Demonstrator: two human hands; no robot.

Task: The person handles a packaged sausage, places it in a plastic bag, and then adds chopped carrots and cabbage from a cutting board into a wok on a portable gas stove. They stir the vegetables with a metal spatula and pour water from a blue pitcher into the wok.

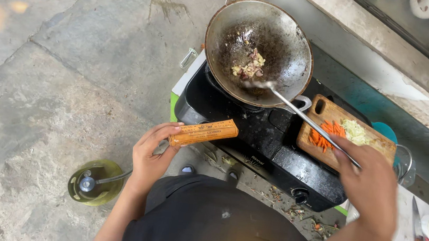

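1. Two hands busy: right hand [369, 187] wraps a long metal spatula [305, 117], its tip among chopped bits in the wok [258, 50] on the black stove [260, 136]. Judged: stir-frying.
2. Left hand [151, 154] pinches an orange paper-wrapped packet [203, 132], held level beside the stove (still sealed, apparently).
3. Next move likely calls for opening it.

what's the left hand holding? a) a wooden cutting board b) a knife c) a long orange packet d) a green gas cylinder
c: the left hand grips one end of a long orange packet beside the black stove, while the right hand holds a metal spatula reaching into the wok.
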